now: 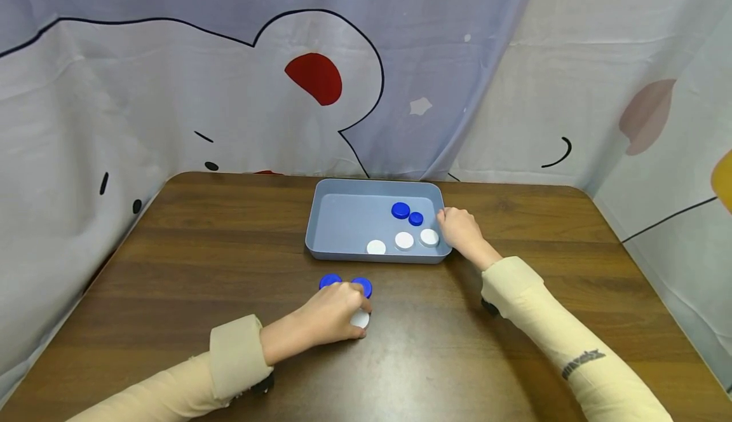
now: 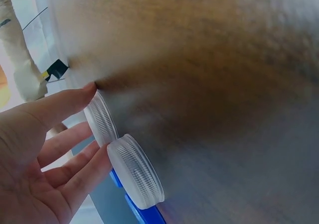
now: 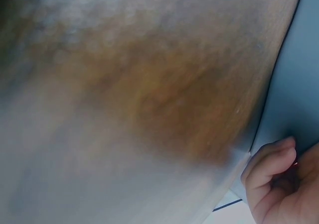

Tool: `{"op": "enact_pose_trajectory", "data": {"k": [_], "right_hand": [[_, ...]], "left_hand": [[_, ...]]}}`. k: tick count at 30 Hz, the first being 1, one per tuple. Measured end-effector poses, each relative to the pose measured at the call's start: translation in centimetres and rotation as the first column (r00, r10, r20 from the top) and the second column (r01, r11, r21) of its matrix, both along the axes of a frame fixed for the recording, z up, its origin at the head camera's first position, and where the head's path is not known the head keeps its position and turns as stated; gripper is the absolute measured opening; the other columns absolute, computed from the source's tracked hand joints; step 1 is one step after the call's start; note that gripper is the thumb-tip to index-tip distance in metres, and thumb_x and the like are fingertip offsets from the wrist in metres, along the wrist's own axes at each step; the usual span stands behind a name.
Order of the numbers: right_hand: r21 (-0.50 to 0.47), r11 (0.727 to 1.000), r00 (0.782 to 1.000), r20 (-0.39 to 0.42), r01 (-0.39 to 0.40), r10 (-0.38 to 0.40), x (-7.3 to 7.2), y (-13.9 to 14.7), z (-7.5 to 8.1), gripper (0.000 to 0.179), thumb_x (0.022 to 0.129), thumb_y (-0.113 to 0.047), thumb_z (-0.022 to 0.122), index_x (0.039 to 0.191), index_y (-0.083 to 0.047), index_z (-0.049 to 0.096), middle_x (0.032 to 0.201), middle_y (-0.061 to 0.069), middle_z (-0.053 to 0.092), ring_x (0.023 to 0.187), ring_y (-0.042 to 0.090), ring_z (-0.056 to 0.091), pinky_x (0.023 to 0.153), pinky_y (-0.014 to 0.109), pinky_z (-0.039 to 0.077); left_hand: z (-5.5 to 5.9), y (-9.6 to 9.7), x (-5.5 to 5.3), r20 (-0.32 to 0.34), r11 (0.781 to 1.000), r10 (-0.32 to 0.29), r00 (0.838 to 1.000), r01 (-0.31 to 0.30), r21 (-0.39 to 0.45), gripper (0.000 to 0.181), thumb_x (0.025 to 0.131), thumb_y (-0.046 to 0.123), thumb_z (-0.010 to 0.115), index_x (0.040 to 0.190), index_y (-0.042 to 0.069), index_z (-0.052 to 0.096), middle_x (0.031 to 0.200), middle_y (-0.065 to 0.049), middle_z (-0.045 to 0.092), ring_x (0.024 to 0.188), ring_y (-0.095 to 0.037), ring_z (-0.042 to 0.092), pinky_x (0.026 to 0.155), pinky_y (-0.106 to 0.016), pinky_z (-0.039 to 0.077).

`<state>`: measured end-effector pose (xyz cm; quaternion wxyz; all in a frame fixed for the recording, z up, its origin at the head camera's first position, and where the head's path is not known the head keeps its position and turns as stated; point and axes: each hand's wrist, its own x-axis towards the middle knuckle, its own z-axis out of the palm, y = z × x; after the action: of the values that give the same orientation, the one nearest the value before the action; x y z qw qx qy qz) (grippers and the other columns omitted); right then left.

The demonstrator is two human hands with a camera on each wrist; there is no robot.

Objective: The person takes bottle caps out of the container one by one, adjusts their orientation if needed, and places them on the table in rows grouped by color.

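Observation:
My left hand (image 1: 334,313) pinches a white ridged bottle cap (image 1: 360,319) on the table, thumb on one side and fingertips on the other. In the left wrist view a second white cap (image 2: 135,171) stands right beside the held one, against the fingers; the hand hides it in the head view. Just beyond the hand lie two blue caps (image 1: 362,286), partly covered. My right hand (image 1: 462,231), fingers curled, grips the right rim of a grey-blue tray (image 1: 343,257). Inside the tray are two blue caps (image 1: 401,210) and three white caps (image 1: 403,241).
The brown wooden table (image 1: 200,231) carries the tray near its far edge. A printed curtain (image 1: 229,104) hangs close behind the table and along its sides.

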<state>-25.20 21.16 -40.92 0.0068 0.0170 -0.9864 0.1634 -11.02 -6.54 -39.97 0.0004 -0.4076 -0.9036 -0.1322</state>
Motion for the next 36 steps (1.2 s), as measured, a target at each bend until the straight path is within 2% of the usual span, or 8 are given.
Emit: {"op": "enact_pose_trajectory", "data": {"k": [8,16,27,36], "right_hand": [[-0.011,1.000,1.000,0.024,0.019,-0.019,0.00,-0.01,0.07,0.040,0.100,-0.027,0.033,0.085,-0.001,0.059,0.107,0.030,0.064,0.101,0.049,0.061,0.077,0.058,0.049],[-0.010,1.000,1.000,0.022,0.020,-0.019,-0.02,-0.01,0.04,0.041,0.100,-0.027,0.032,0.087,0.000,0.060,0.108,0.030,0.064,0.101,0.049,0.061,0.075,0.058,0.049],[-0.004,1.000,1.000,0.020,0.023,-0.023,-0.05,-0.02,-0.04,0.041,0.100,-0.028,0.033,0.091,0.000,0.061,0.109,0.030,0.064,0.101,0.050,0.061,0.076,0.058,0.049],[-0.002,1.000,1.000,0.009,0.012,-0.012,-0.05,0.00,-0.16,0.041,0.100,-0.027,0.033,0.086,0.000,0.060,0.106,0.030,0.065,0.099,0.050,0.061,0.076,0.058,0.049]], "left_hand": [[0.02,-0.07,0.04,0.003,1.000,-0.004,1.000,0.004,0.016,0.029,0.066,0.025,0.085,0.088,0.011,0.075,0.087,-0.003,0.067,0.071,-0.015,0.063,0.056,-0.019,0.045],[-0.05,0.02,0.07,0.030,1.000,0.016,0.999,-0.017,0.015,0.029,0.066,0.025,0.086,0.088,0.010,0.075,0.088,-0.003,0.067,0.073,-0.015,0.063,0.057,-0.020,0.046],[-0.27,-0.05,0.18,0.020,1.000,0.024,1.000,-0.024,0.014,0.029,0.066,0.026,0.086,0.089,0.011,0.075,0.084,-0.002,0.065,0.072,-0.014,0.060,0.057,-0.021,0.046],[-0.17,-0.05,0.18,0.014,1.000,0.013,1.000,-0.013,0.007,0.029,0.066,0.027,0.085,0.087,0.012,0.073,0.081,0.001,0.061,0.068,-0.011,0.056,0.055,-0.019,0.042]]}}
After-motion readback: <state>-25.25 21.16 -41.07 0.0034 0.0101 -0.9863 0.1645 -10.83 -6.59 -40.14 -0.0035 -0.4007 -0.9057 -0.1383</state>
